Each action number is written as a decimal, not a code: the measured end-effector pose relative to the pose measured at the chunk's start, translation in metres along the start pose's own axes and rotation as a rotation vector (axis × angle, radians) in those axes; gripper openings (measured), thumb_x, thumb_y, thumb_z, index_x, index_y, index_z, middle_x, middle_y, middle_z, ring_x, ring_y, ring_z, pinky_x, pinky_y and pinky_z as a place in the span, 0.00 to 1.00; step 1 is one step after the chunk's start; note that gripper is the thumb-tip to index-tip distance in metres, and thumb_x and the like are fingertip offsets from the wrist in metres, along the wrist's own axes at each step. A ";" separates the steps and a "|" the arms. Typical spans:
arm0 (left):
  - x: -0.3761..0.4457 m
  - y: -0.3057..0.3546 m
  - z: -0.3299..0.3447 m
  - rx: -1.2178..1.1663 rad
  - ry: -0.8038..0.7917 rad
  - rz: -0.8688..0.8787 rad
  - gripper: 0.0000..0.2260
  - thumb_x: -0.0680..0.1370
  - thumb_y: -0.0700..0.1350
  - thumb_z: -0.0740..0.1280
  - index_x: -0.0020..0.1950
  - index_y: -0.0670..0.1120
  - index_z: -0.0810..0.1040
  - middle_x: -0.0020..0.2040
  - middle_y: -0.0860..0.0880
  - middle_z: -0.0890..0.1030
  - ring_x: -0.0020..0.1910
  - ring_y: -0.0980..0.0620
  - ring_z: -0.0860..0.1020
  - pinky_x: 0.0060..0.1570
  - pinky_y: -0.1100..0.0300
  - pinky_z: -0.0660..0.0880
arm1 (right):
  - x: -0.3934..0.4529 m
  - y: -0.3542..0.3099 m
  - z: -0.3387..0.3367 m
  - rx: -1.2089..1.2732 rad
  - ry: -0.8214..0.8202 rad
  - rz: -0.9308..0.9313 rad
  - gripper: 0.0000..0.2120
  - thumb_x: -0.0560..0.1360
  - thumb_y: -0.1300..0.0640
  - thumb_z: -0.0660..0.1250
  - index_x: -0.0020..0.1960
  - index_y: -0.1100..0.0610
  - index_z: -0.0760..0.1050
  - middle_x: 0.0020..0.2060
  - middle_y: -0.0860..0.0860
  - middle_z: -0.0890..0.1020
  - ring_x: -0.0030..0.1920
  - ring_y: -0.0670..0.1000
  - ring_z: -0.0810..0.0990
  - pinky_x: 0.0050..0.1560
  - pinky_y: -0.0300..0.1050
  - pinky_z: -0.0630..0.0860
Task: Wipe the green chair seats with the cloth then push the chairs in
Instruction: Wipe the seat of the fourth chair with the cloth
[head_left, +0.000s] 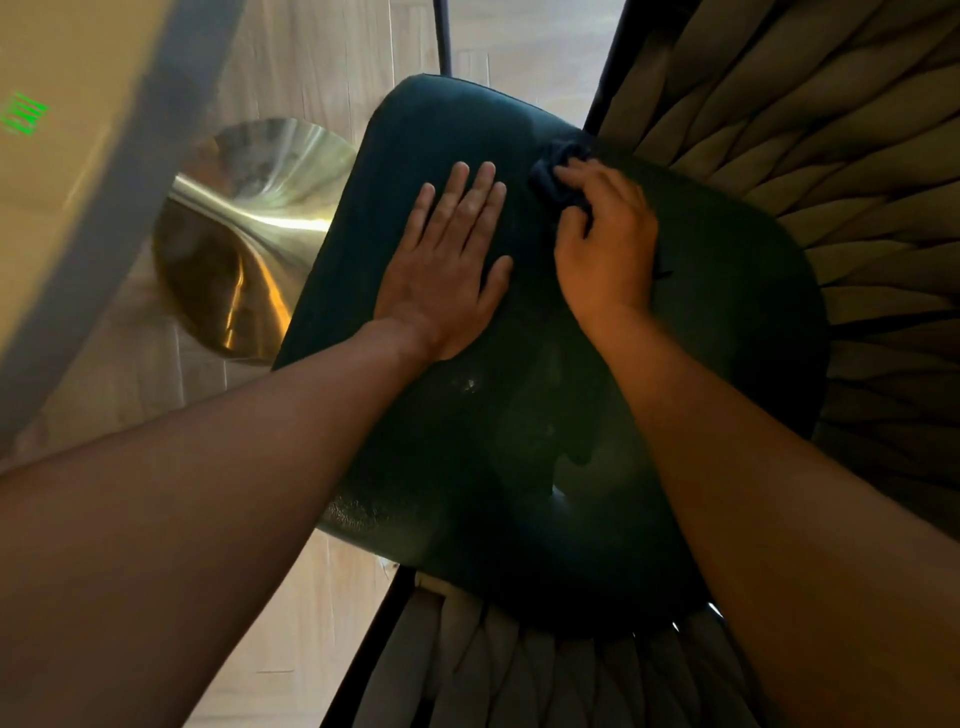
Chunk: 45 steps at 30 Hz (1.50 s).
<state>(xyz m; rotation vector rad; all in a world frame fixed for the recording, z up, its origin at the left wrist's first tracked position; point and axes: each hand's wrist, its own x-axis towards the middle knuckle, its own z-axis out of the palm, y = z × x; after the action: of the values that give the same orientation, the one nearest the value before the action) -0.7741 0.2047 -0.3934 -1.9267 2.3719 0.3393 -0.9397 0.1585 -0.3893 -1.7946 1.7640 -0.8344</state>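
A dark green chair seat (467, 457) fills the middle of the head view. My left hand (447, 265) lies flat on it, palm down, fingers spread and holding nothing. To its right my right hand (608, 244) is closed around a bunched dark blue cloth (558, 166), which presses on the far right part of the seat, next to the woven backrest. Most of the cloth is hidden under my fingers.
The chair's woven rope backrest (831, 171) curves around the seat on the right and bottom. A shiny brass table base (244, 228) stands on the pale wooden floor (332, 73) at left. The table edge (104, 171) slants across the upper left.
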 end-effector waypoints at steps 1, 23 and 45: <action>0.000 0.000 -0.001 -0.003 -0.006 0.004 0.31 0.85 0.57 0.46 0.83 0.43 0.46 0.84 0.45 0.45 0.82 0.46 0.42 0.80 0.46 0.43 | -0.001 0.000 -0.002 0.004 -0.002 -0.020 0.17 0.74 0.65 0.60 0.57 0.59 0.83 0.56 0.55 0.84 0.61 0.56 0.79 0.65 0.52 0.74; 0.005 0.034 -0.012 -0.086 -0.054 0.299 0.31 0.84 0.52 0.53 0.83 0.42 0.49 0.84 0.43 0.48 0.83 0.47 0.44 0.81 0.50 0.41 | -0.012 0.010 -0.095 0.288 -0.591 0.521 0.20 0.73 0.73 0.57 0.35 0.55 0.81 0.40 0.51 0.84 0.42 0.47 0.80 0.47 0.38 0.78; 0.044 0.047 0.000 -0.054 0.004 0.385 0.30 0.84 0.54 0.52 0.83 0.41 0.51 0.83 0.43 0.50 0.83 0.46 0.47 0.81 0.49 0.44 | -0.019 0.069 -0.066 -0.048 -0.031 0.021 0.20 0.74 0.67 0.59 0.59 0.56 0.83 0.57 0.52 0.84 0.60 0.53 0.78 0.64 0.31 0.66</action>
<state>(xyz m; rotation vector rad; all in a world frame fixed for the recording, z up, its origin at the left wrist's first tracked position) -0.8288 0.1717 -0.3956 -1.4764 2.7560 0.4234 -1.0351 0.1788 -0.3939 -1.8068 1.7936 -0.7584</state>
